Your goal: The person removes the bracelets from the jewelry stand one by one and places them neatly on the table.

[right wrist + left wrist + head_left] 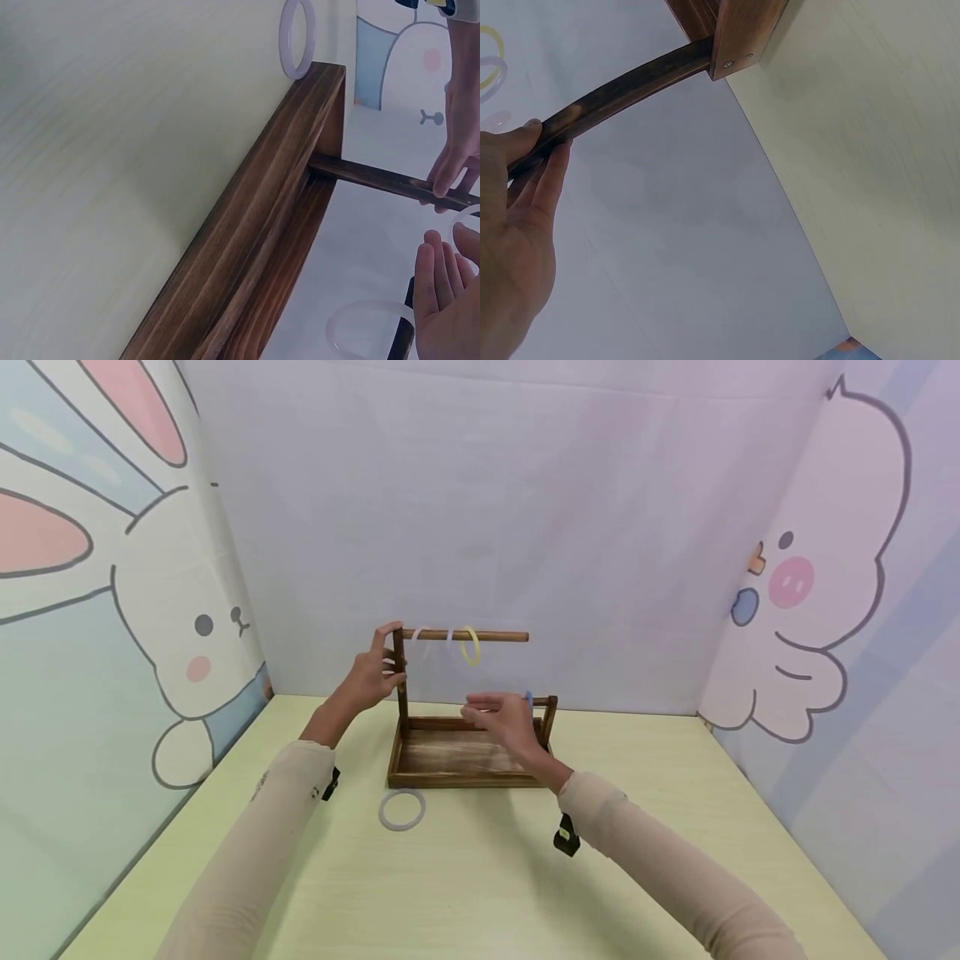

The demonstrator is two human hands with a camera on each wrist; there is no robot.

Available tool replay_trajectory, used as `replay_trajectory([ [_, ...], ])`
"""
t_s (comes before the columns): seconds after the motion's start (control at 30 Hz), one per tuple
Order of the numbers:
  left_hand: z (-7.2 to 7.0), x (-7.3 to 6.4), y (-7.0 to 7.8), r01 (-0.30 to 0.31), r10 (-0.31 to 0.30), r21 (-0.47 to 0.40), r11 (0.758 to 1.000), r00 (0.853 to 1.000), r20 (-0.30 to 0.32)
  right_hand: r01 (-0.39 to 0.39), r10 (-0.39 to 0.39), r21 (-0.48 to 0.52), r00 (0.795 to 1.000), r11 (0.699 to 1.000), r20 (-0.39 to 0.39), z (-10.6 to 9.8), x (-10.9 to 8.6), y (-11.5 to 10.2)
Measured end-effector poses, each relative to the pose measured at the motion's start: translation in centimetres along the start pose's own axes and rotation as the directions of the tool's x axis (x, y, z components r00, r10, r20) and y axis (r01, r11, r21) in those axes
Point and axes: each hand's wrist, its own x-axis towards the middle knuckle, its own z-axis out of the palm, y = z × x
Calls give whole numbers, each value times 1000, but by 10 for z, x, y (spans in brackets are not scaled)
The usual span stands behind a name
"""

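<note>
A pale yellow-green worktop [450,885] with faint streaks of grain carried a dark-stained wooden rack [468,782]. Behind the rack hung a greyish-lilac cloth backdrop [480,510]; to its left stood a panel printed with a cartoon rabbit [168,635], and to its right one with a rosy-cheeked white cartoon character [825,568]. A small dark print on the left sleeve [262,843] was too small to read.

The person's left grip [369,677] held the rack's tall upright post [403,702], thumb and fingers curled round it near the top. The right grip [504,720], fingers straight and close together, hovered over the rack's tray, toward its right end.

On the rack's upper bar [506,637] hung a whitish ring [416,635] nearest the post, then a pale lilac ring [450,642] and a yellow ring [477,647]. A blue ring [528,699] showed at the rack's short lower bar [542,702], partly hidden by the right grip. In front of the rack's left corner, a pale grey ring [402,827] lay flat.
</note>
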Motion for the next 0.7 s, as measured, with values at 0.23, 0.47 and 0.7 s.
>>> replay_trajectory([
  [0.23,-2,-2,-1,-13,13,-5,1000,1000,0,-10,11,17,999,1000,-53,-5,9,-5],
  [0.47,-1,-3,-2,-19,19,5,1000,1000,-5,15,-22,-62,994,998,-111,-10,17,-1],
  [0.7,0,-5,-1,-22,22,-4,1000,1000,-11,19,-34,-90,985,996,-168,-15,25,-1],
])
